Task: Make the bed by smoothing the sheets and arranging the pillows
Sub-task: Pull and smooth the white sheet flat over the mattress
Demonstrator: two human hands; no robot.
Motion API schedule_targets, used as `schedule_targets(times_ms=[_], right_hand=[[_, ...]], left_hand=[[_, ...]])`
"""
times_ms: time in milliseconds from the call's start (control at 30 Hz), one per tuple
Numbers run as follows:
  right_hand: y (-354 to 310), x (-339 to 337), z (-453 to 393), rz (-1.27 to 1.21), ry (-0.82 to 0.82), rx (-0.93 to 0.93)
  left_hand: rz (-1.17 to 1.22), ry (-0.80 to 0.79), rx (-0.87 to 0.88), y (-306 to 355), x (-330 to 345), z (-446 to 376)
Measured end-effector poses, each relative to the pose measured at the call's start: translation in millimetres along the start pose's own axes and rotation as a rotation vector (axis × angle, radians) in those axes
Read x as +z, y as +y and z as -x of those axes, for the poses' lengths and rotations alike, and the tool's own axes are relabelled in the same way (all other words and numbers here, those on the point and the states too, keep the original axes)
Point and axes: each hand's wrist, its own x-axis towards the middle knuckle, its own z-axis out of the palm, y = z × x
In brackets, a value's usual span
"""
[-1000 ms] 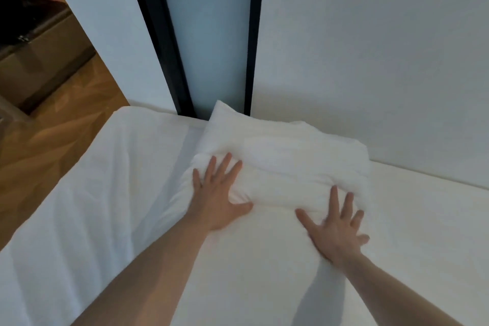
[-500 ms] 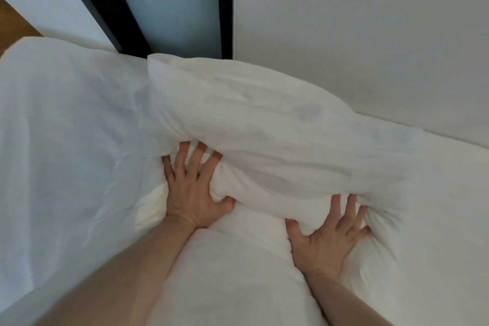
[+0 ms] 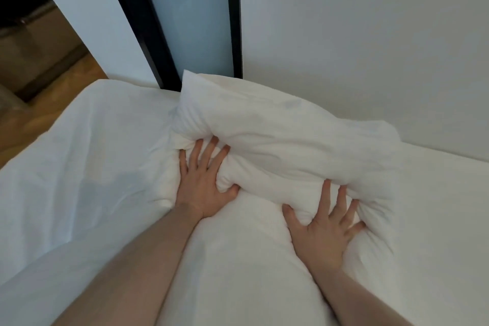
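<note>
A puffy white pillow (image 3: 291, 135) lies at the head of the bed against the wall, folded over so its upper part bulges above a lower layer. My left hand (image 3: 203, 185) presses into its near left edge with fingers spread and straight, the thumb sunk into a fold. At the near right edge my right hand (image 3: 325, 230) presses in the same way, fingers splayed. The white sheet (image 3: 92, 153) covers the mattress around the pillow, with light creases on the left side.
A white wall (image 3: 370, 34) runs behind the bed. A dark-framed panel (image 3: 143, 21) stands behind the pillow's left corner. The wooden floor (image 3: 39, 114) and a low brown cabinet (image 3: 34, 42) lie beyond the bed's left edge.
The pillow was lying flatter a second ago; now its upper part is bunched up and pushed toward the wall under both hands. The view pulled back after a close lean in.
</note>
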Motion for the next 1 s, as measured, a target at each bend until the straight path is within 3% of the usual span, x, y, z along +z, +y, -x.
schedule_targets(times_ms=[267,367,500,600,733,1000], right_hand=[[19.4,-84.3,79.6,0.022,-0.359,-0.092],[6.1,-123.0,152.5,0.091,-0.512,-0.136],[-25.2,-142.8,230.2,0.097,-0.561,-0.2],[-37.5,-124.7,254.7,0.15,-0.551,-0.221],[-29.0,-83.5,257.7,0.209,-0.432,-0.266],[-12.1,8.9,244.7,0.18,-0.192,-0.35]], left_hand=[[0.008,-0.357,-0.187,3.0,-109.7,100.5],[-0.105,-0.424,-0.292,-17.0,-171.7,178.0],[-0.087,-0.428,-0.49,-43.5,-218.2,267.6],[-0.001,-0.363,-0.654,-51.5,-215.9,304.6],[0.127,-0.21,-0.693,-57.4,-175.5,316.6],[0.212,-0.056,-0.709,-103.3,-91.4,288.6]])
